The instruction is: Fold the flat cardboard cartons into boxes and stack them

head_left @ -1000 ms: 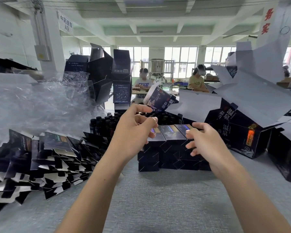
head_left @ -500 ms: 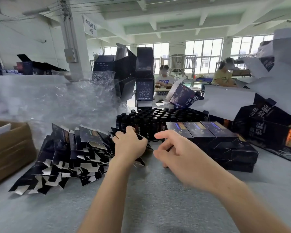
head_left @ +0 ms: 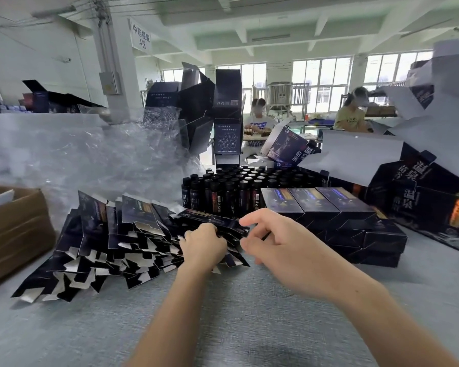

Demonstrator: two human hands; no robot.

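A slumped pile of flat dark cartons with silver flaps lies on the grey table, left of centre. My left hand is closed on the topmost flat carton at the pile's right end. My right hand hovers just to the right of it, fingers apart, holding nothing. A stack of folded dark boxes stands in rows at the right, behind my right hand.
Rows of small dark bottles stand behind the pile. Crumpled clear plastic wrap rises at the back left. A brown cardboard box sits at the left edge. Larger dark cartons lean at the right. Two people work at a far table.
Both hands moved left from the stack of folded boxes to the pile of flat cartons. My left hand closed on the top carton; the view swung left.
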